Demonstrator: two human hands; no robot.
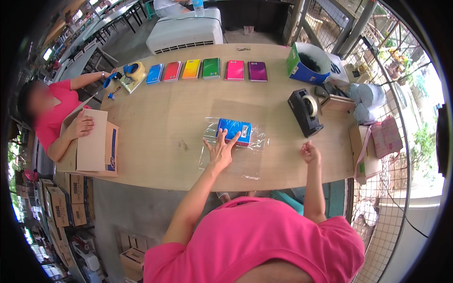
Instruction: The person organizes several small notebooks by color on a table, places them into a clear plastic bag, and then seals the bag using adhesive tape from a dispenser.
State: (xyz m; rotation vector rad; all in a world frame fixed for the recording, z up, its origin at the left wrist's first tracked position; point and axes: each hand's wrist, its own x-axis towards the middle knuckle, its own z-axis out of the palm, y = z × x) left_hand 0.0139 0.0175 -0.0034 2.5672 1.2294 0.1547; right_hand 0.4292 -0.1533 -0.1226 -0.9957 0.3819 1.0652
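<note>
From my end: left hand fingers spread on blue notebook, which lies on clear plastic film on table. Right hand curled near tape dispenser; can't tell if pinching. Notebook likely light, stiffish; film slippery. I'd grip side edges.

Along the far edge of the pale tan tabletop, six notebooks are blazing blue, red, yellow, green, pink and purple! Toward the near edge, another notebook is gleaming blue, white-patched, red-edged; near the right edge, a tape dispenser is wearing black.
</note>
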